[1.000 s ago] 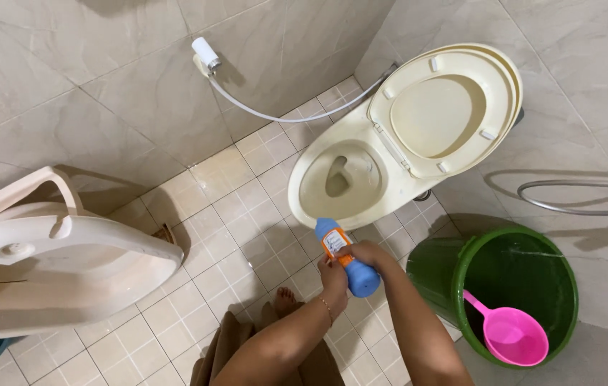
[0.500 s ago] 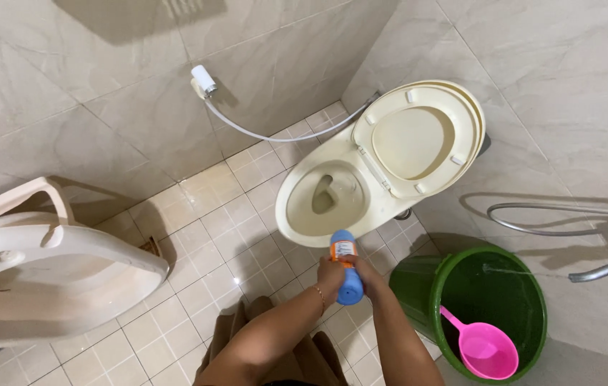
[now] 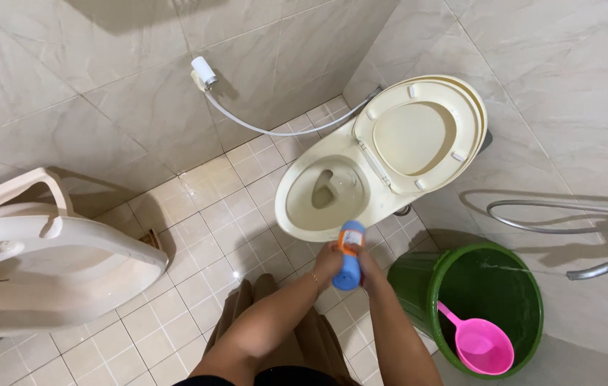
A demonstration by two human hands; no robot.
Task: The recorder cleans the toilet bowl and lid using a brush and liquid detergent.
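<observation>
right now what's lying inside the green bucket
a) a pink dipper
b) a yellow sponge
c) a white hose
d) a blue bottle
a: a pink dipper lies inside the green bucket by the right wall, while the blue bottle is held in both hands, left hand and right hand, in front of the open toilet.

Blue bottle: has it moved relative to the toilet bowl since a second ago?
Yes. The blue bottle now sits closer to the toilet bowl, its orange top nearly at the rim.
</observation>
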